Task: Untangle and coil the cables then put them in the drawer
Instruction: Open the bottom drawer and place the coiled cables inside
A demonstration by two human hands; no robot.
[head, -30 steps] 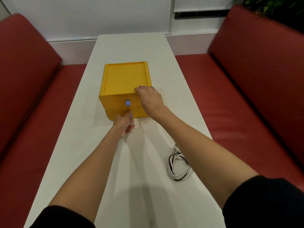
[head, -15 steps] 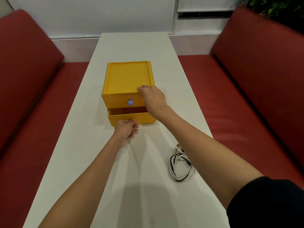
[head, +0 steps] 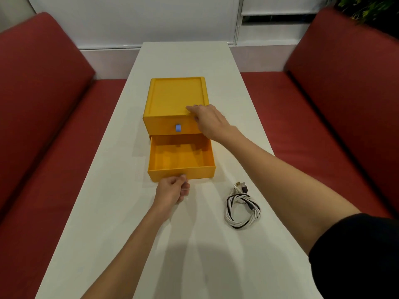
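The white surface point(head: 121, 212) carries the yellow drawer unit point(head: 172, 98), whose lower drawer point(head: 200, 172) stands drawn out and empty, apparently to receive the coiled black-and-white cables point(head: 241, 209) lying on the surface just right of its front. The right hand point(head: 210, 121), arm extended, rests with fingers mostly straight on the unit's top front edge, evidently bracing it against sliding. The left hand point(head: 171, 190), fingers curled, pinches the lower drawer's front at centre; the pull itself is hidden.
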